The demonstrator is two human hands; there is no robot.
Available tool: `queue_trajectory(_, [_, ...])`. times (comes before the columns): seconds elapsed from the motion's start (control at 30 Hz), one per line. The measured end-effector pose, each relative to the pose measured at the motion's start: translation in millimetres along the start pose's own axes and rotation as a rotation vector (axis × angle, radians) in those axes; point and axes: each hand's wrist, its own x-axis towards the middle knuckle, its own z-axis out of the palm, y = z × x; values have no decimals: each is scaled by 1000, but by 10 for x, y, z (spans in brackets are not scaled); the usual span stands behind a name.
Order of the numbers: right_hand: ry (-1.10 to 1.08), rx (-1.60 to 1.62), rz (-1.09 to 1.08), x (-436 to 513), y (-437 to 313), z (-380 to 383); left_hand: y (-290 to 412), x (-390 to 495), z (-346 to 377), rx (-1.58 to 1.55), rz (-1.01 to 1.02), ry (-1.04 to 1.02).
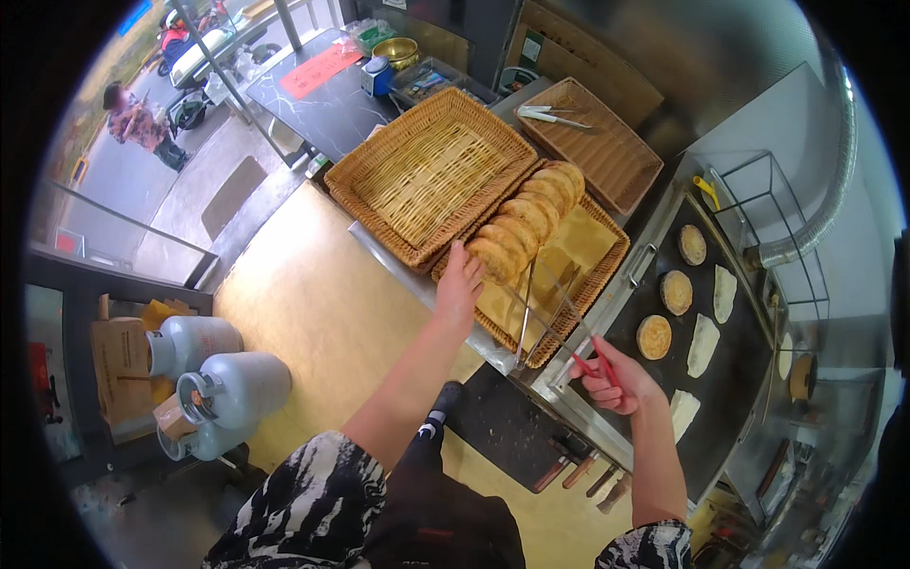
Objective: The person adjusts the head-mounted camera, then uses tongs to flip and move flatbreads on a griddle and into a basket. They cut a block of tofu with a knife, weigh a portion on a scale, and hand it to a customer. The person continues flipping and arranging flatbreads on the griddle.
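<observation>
A row of round browned flatbreads (526,224) leans along one side of a paper-lined wicker basket (611,259). My left hand (462,284) is at the near end of the row, its fingers against the last bread and the basket's rim. Nearer the griddle, my right hand (611,377) grips the red handles of metal tongs (603,364), whose long arms reach over the basket lining, spread apart with nothing visible between them. Another pair of metal tongs (526,313) seems to lie in that basket. On the dark griddle (625,323) are several round breads (654,337) and pale folded pieces (704,346).
A bare wicker basket (434,178) adjoins the bread basket; a third (590,142) holds white-handled tongs (551,114). Knives (581,469) hang below the griddle's edge. Gas cylinders (245,384) stand on the floor at left. A person (142,128) is outside.
</observation>
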Motion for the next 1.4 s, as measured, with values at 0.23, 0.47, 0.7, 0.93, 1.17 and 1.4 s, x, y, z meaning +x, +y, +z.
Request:
queue_trajectory(0.23, [147,-8,-335,-624,763,23,25,-170,-226,13,118,11])
queue_trajectory(0.47, [536,65,-961,-926,3087,-8,-1710,-1137,-1563,447,1,282])
queue_trajectory(0.7, [725,557,-899,-830,5491,-267,-5008,-2202,-1646,1224,-219,-413])
queue_trajectory(0.93, [792,349,-741,-565,6852,-1121,-5962,-1936,-1524,1364,-180,-374])
queue_trajectory(1.17, [685,268,-690,-288,7077,-1994,-5723,-3148,-2452,1373,-222,-343])
queue_trajectory(1.4, [570,204,-438,279,7423,-2117,-5588,-5079,-4155,1336,-414,-302])
